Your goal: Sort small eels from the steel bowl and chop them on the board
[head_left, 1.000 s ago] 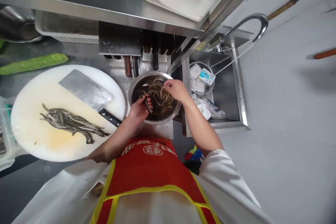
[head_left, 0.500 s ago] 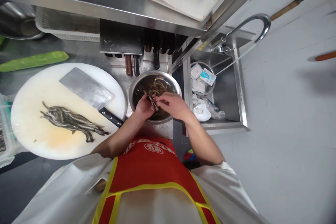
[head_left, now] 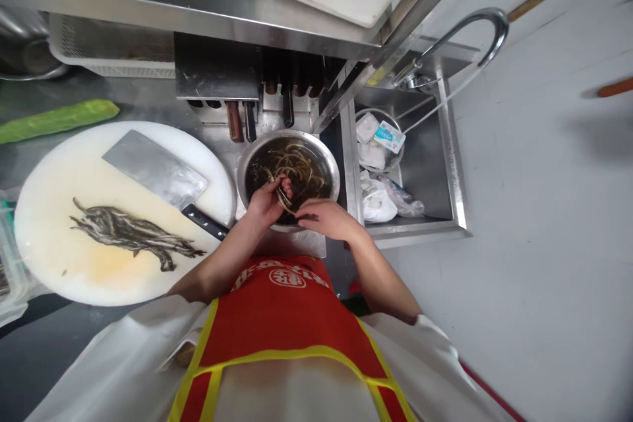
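Observation:
My left hand (head_left: pixel 268 200) is closed around a slim, dark-and-pale eel strip (head_left: pixel 283 198) over the near side of a steel bowl (head_left: pixel 245 161). My right hand (head_left: pixel 325 217) pinches the lower end of the same strip by the bowl's near right rim. More thin, brownish strips (head_left: pixel 301 163) lie curled in dark water inside the bowl. On the round white cutting board (head_left: pixel 54 178) to the left rests a pile of dark eel strips (head_left: pixel 131 231). A cleaver (head_left: pixel 157 168) lies flat above that pile, its black handle toward the bowl.
A knife rack (head_left: pixel 217 69) stands behind the bowl, under a steel shelf (head_left: pixel 208 20). To the right is a sink (head_left: pixel 430 175) holding packages and plastic bags, with a curved faucet (head_left: pixel 494 20) above. A peeled green vegetable (head_left: pixel 59 120) lies behind the board.
My right hand has moved down toward the bowl's near rim, drawing the strip's end along. My left hand has shifted slightly left and turned. The view has shifted a little.

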### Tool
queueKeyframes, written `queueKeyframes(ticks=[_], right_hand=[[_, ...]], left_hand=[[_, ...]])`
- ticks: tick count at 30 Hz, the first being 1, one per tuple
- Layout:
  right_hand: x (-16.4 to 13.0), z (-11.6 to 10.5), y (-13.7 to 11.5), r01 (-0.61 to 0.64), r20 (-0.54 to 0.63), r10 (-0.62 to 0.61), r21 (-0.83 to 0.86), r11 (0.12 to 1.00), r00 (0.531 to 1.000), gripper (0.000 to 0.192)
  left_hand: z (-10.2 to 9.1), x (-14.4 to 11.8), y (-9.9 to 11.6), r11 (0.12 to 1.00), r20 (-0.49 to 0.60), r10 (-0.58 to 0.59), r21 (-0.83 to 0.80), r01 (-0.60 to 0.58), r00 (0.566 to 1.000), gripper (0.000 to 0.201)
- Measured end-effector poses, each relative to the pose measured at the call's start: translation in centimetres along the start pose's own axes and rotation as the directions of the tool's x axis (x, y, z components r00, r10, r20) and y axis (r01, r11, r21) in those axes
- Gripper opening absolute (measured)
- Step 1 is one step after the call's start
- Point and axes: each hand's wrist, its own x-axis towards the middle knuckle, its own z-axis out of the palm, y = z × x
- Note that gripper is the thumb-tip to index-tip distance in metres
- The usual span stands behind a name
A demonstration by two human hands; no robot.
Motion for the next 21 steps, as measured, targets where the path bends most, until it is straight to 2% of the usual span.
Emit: queueKeyframes(ticks=[2, 6, 9, 12, 16, 21], right_hand=[[0.5, -0.5, 0.8, -0.021, 0.004, 0.021, -0.011, 1.0, 1.0, 0.018], [3.1, -0.9, 2.6, -0.215, -0.092, 0.207, -0.088, 0.973, 0.974, 0.022], [5.7, -0.4, 3.6, -0.33, -0.089, 0.318, -0.209, 0.921, 0.944, 0.025], [7.8, 0.5, 3.9, -0.41, -0.067, 0.413, -0.332, 0.849, 0.908, 0.028], [9.6, 1.7, 3.8, -0.498, -0.062, 0.513, -0.36, 0.789, 0.856, 0.031], [10.4, 2.1, 4.1, -0.497, -0.078, 0.503, -0.343, 0.797, 0.861, 0.029]], left_hand=[[0.0, -0.5, 0.5, 0.998, 0.03, 0.057, 0.016, -0.057, 0.998, 0.017], [-0.2, -1.1, 1.8, 0.979, 0.046, 0.194, 0.054, -0.197, 0.98, 0.011], [-0.5, -1.3, 2.5, 0.964, 0.052, 0.253, 0.076, -0.256, 0.966, 0.01], [-0.7, -1.3, 2.6, 0.959, 0.054, 0.273, 0.069, -0.276, 0.961, 0.012], [-0.9, -1.4, 2.5, 0.961, 0.034, 0.265, 0.074, -0.267, 0.964, 0.008], [-0.8, -1.4, 2.6, 0.963, 0.045, 0.258, 0.066, -0.26, 0.965, 0.008]])
